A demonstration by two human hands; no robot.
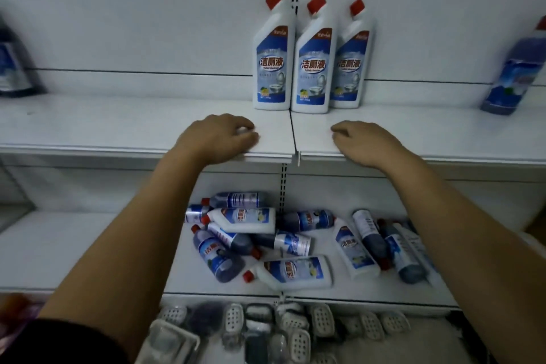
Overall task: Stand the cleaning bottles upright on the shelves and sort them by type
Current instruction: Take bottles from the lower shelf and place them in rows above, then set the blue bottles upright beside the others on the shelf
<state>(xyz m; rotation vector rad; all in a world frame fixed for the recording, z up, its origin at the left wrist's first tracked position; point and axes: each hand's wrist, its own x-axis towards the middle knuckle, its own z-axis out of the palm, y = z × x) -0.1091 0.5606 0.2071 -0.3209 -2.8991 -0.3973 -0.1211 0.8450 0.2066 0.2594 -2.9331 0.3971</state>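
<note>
Head camera is looking down a run of white shelving, and nearest to us a jumble of soap dishes point(297, 331) is sitting on the bottom level. One level up, the lower shelf point(74, 245) is carrying the real work. A heap of bottles point(292, 241) is lying flat there, white ones and dark blue ones mixed together, red caps pointing every way. A fallen white bottle point(295, 272) is lying at the front of the heap, a fallen blue bottle point(217, 257) is lying just beside it, and more are sprawling off to the right.

Above that, both hands are resting on the front of the upper shelf point(118, 124). The left hand point(220, 137) and the right hand point(365, 142) are sitting apart from each other, fingers loosely curled, and neither is holding anything. Behind them three white toilet cleaners point(310, 68) are standing upright, packed side by side against the back panel. Out at the edges of that shelf, the right blue bottle point(514, 68) is standing alone, and the left blue bottle point(14, 68) is too blurred to read.

I'm calling this a pause between bottles: the white row is started and the heap is waiting. The next move is calling for a reach down to the heap, a firm grip round one bottle's body, and a lift clear of the shelf lip before it goes up beside its own kind.
</note>
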